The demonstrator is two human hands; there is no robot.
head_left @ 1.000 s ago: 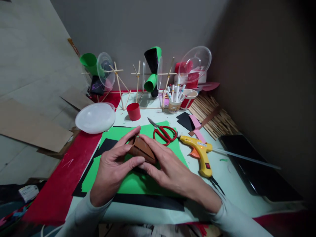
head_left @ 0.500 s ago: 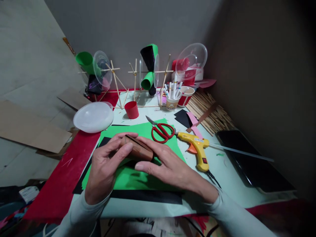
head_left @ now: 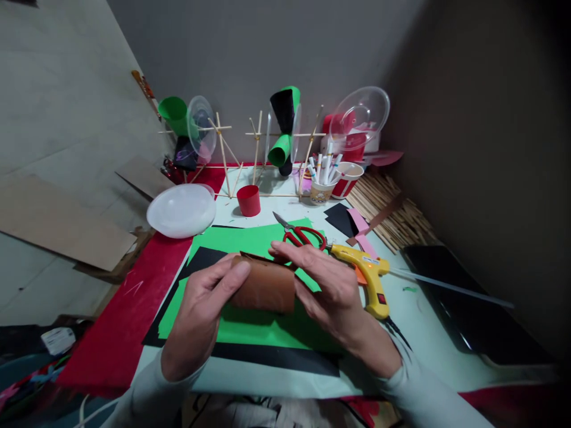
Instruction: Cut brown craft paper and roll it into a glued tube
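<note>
A sheet of brown paper, curled into a short tube (head_left: 265, 288), is held above green paper sheets (head_left: 285, 336). My left hand (head_left: 207, 303) grips its left end, thumb on the front and fingers behind. At the right end is my right hand (head_left: 334, 291), its fingers reaching over the upper edge and its thumb side against the rim. Green paper shows through the gap between those fingers. The tube's upper edges overlap loosely. Red-handled scissors (head_left: 306, 233) lie just behind my right hand, beside a yellow glue gun (head_left: 372, 273) with a glue stick.
A red paper ring (head_left: 248, 201) stands near a stick frame (head_left: 225, 157) carrying green and black paper cones (head_left: 280, 150). A white plastic lid (head_left: 181, 211) lies left. To the right are a cup of markers (head_left: 322, 191), wooden sticks (head_left: 392, 214) and a black tablet-like slab (head_left: 473, 309).
The brown tube has turned so its broad side faces me. My right hand has shifted right and its fingers have lifted to the upper edge. The camera view has shifted slightly left.
</note>
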